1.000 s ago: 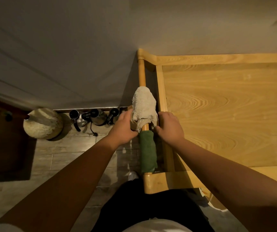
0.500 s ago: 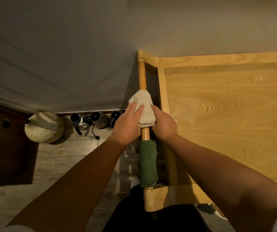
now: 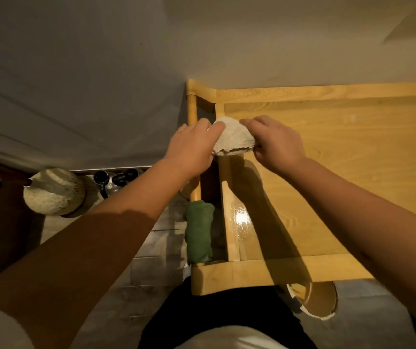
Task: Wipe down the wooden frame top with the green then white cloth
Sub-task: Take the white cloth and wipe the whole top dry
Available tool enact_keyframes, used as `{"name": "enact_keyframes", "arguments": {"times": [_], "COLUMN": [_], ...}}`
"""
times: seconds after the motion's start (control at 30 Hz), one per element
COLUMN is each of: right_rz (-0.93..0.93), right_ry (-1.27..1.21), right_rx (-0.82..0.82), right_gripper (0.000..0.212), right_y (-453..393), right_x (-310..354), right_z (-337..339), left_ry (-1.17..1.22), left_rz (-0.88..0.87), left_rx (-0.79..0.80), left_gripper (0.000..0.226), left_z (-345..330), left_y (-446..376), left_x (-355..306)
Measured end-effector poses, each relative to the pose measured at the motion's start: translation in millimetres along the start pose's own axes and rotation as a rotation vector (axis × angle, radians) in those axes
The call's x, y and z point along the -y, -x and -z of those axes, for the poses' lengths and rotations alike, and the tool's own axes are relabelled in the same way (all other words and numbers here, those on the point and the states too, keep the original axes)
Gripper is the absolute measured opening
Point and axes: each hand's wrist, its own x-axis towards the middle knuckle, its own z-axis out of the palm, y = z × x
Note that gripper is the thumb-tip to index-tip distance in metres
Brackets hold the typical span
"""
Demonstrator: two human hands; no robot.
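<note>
Both hands [image 3: 232, 144] slid the white cloth [image 3: 233, 138] farther — off the rail [image 3: 191, 107].

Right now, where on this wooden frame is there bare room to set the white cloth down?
The wide wooden panel right of the right hand is bare. It's crowded at the left rail: both hands hold the white cloth, and the green cloth wraps its near end.

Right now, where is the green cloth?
In the head view the green cloth is draped over the round wooden rail on the frame's left side, near its front corner, closer to the person than the white cloth both hands hold.
</note>
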Motion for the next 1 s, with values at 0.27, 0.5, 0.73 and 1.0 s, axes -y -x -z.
{"name": "enact_keyframes", "arguments": {"times": [0.27, 0.5, 0.73, 1.0], "right_rz": [0.102, -0.057, -0.111, -0.23], "right_ry": [0.13, 0.115, 0.056, -0.074], "right_rx": [0.069, 0.58, 0.704, 0.55], "right_gripper": [0.055, 0.067, 0.098, 0.087], "right_y": [148.8, 268.9, 292.9, 270.2], "right_x": [-27.8, -12.1, -13.0, 28.5], "right_z": [21.4, -41.6, -56.7, -78.6], "left_ry": [0.056, -0.038, -0.06, 0.257], "left_rz": [-0.156, -0.161, -0.067, 0.015], "left_rx": [0.155, 0.579, 0.668, 0.812], "left_gripper": [0.07, 0.068, 0.112, 0.099], "left_z": [-37.2, -122.1, -149.6, -130.9], "left_y": [86.0, 171.4, 191.2, 168.2], "left_x": [-99.2, -155.0, -164.8, -158.7]}}
